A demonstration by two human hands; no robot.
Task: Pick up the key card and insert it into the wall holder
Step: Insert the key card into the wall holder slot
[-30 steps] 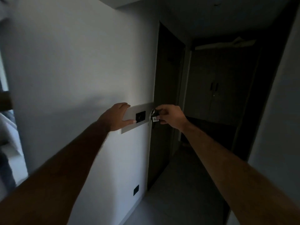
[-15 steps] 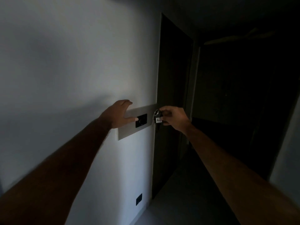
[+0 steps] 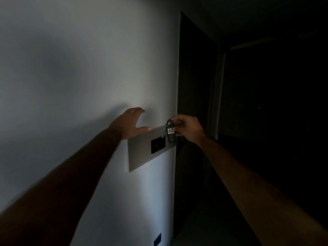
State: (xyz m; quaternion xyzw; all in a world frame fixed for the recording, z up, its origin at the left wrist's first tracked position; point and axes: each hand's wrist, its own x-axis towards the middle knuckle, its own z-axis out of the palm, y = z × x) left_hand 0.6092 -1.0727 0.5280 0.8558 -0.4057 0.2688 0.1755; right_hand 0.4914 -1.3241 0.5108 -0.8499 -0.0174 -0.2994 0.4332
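Observation:
A grey rectangular wall plate [image 3: 140, 153] hangs on the white wall, with a black square holder [image 3: 158, 145] set in it. My right hand [image 3: 188, 129] pinches a dark key card with a white tag and a metal ring [image 3: 170, 130] at the plate's upper right end, just right of the black holder. The card's lower part hangs against the plate's right edge. My left hand [image 3: 130, 124] lies flat on the wall at the plate's upper left corner, fingers spread, thumb along the plate's top edge.
A dark doorway [image 3: 193, 103] opens right beside the plate, and the corridor beyond it is almost black. A small black socket [image 3: 157, 239] sits low on the wall near the floor.
The view has shifted closer and the plate sits lower in the frame. My left hand slid off the plate up to its top left corner. My right hand lifted the card slightly.

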